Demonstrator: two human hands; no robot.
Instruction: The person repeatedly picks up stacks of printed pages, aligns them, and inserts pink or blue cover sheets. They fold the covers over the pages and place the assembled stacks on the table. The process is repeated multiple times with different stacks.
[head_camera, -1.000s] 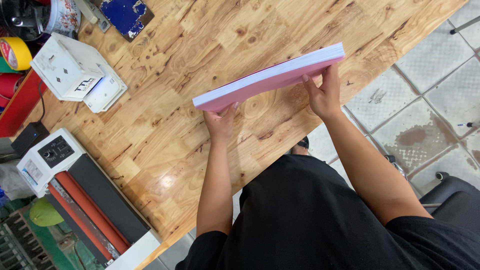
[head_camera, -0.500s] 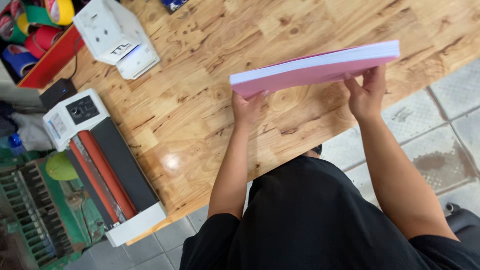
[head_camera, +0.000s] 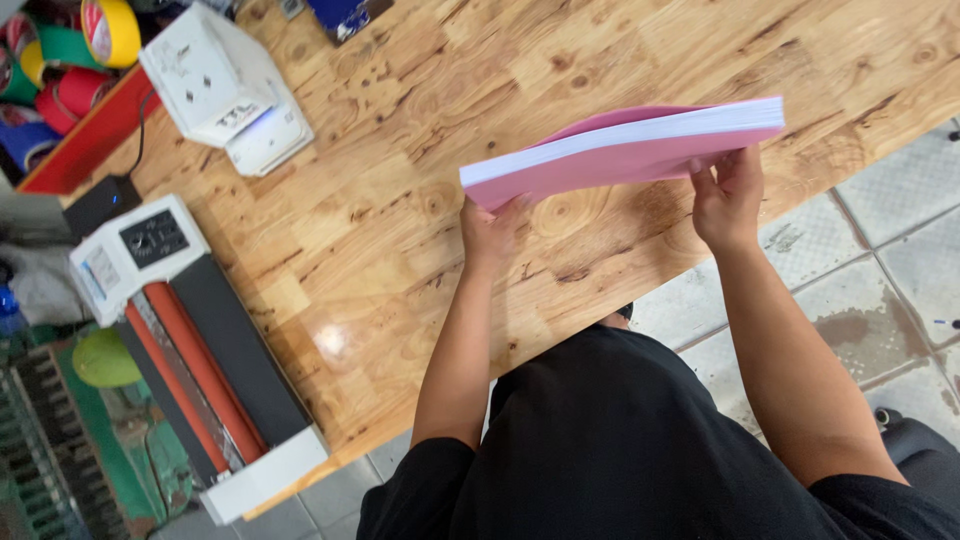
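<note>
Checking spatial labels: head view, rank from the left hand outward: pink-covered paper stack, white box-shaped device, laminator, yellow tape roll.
1. Pink-covered paper stack: held in the left hand, at its left end.
2. White box-shaped device: up-left on the wooden table.
3. Laminator: at the table's left edge, about as far as the device; too close to call.
4. Yellow tape roll: top-left corner, farthest.

Wooden table (head_camera: 400, 230) with white device (head_camera: 225, 90); laminator (head_camera: 195, 350) at its edge; tape rolls (head_camera: 70, 50) top left
</note>
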